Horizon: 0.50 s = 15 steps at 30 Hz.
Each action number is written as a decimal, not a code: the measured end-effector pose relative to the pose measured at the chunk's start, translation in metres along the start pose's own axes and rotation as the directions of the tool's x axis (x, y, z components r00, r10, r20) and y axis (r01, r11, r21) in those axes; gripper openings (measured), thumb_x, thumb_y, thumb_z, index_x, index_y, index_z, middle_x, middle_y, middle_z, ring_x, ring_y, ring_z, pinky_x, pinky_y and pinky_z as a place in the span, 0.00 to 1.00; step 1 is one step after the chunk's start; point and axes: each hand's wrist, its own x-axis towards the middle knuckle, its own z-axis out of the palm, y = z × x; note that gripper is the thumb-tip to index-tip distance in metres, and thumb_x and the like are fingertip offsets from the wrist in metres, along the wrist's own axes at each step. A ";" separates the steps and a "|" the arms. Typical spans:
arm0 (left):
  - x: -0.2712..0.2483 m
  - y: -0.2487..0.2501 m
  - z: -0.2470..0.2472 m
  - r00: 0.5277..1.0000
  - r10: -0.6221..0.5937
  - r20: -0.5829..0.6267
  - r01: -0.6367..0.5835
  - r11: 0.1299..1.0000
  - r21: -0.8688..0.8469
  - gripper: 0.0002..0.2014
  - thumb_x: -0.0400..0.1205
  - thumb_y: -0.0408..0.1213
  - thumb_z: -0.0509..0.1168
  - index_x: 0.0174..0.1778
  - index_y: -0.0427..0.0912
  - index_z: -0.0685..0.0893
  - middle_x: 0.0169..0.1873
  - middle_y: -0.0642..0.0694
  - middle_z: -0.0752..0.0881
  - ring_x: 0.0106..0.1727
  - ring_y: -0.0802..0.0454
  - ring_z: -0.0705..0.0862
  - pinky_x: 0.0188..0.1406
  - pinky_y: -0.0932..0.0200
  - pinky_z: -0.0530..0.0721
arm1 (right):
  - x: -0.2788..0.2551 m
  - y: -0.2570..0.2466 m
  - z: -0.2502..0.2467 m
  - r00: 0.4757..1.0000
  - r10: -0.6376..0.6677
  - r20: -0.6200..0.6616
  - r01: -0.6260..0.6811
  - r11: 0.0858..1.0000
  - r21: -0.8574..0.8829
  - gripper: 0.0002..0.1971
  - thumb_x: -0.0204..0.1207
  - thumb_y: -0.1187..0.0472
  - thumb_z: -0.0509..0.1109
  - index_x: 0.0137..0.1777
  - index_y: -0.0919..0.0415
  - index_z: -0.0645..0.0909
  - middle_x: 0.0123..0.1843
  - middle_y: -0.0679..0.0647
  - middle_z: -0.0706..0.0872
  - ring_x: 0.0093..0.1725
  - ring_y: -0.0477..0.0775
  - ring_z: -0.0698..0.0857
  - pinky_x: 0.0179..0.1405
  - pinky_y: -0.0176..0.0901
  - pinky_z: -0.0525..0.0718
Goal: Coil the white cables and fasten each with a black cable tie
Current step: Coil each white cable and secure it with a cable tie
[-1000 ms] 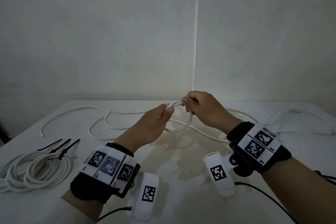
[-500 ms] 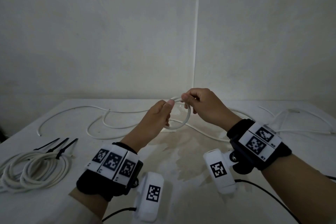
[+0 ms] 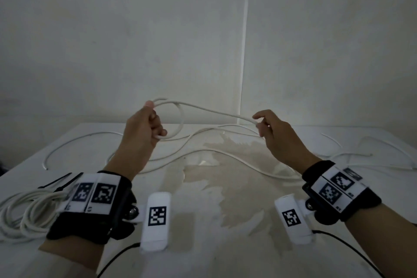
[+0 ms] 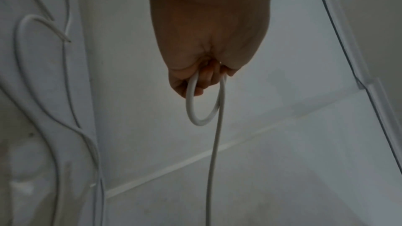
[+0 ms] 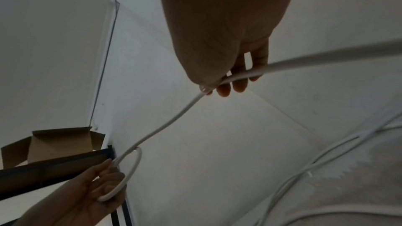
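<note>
Raised above the table, my left hand (image 3: 149,124) grips a small loop of white cable (image 3: 180,119); the same loop (image 4: 195,109) hangs from its fist in the left wrist view. From the loop the cable (image 3: 214,111) runs right to my right hand (image 3: 262,123), which pinches it between thumb and fingers (image 5: 239,83). The rest of the cable (image 3: 248,165) trails over the table. A finished white coil (image 3: 27,212) lies at the front left. Black cable ties (image 3: 56,184) lie just behind the coil.
More loose white cable (image 3: 79,140) snakes across the back left of the white table (image 3: 214,232), and further strands (image 3: 361,154) lie at the right. An open cardboard box (image 5: 54,143) stands beyond the table's left end. The wall rises close behind.
My hands have moved apart: the left went left and up with the loop, the right slid right along the cable, and a straight length now spans between them.
</note>
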 end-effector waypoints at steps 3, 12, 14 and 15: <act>-0.001 -0.002 -0.004 1.000 0.013 -0.015 -0.013 0.998 0.056 0.19 0.87 0.40 0.51 0.27 0.46 0.63 0.13 0.56 0.62 0.14 0.60 0.60 0.26 0.64 0.68 | 0.000 0.002 0.010 1.000 0.005 -0.012 -0.005 0.999 -0.054 0.10 0.84 0.61 0.54 0.61 0.59 0.72 0.39 0.49 0.77 0.36 0.49 0.75 0.39 0.42 0.68; -0.005 -0.021 -0.002 0.985 0.165 0.043 -0.168 0.895 0.413 0.20 0.87 0.42 0.51 0.27 0.44 0.64 0.14 0.57 0.67 0.18 0.62 0.67 0.33 0.59 0.73 | -0.002 -0.010 0.041 0.890 -0.442 0.107 0.432 0.746 -0.506 0.13 0.57 0.71 0.81 0.36 0.62 0.80 0.31 0.54 0.82 0.28 0.56 0.83 0.16 0.35 0.72; -0.006 -0.023 -0.001 0.983 0.178 0.040 -0.177 0.883 0.434 0.20 0.87 0.42 0.51 0.27 0.44 0.64 0.19 0.54 0.67 0.19 0.61 0.67 0.32 0.60 0.73 | -0.003 -0.016 0.045 0.853 -0.506 0.124 0.493 0.706 -0.508 0.15 0.54 0.70 0.83 0.34 0.61 0.81 0.29 0.52 0.81 0.26 0.55 0.81 0.16 0.33 0.69; -0.006 -0.023 -0.001 0.982 0.184 0.041 -0.183 0.874 0.449 0.20 0.87 0.42 0.51 0.27 0.44 0.64 0.21 0.52 0.66 0.20 0.60 0.67 0.32 0.61 0.73 | -0.005 -0.020 0.046 0.832 -0.538 0.137 0.527 0.689 -0.497 0.15 0.54 0.70 0.83 0.35 0.60 0.80 0.29 0.52 0.81 0.26 0.54 0.81 0.17 0.33 0.68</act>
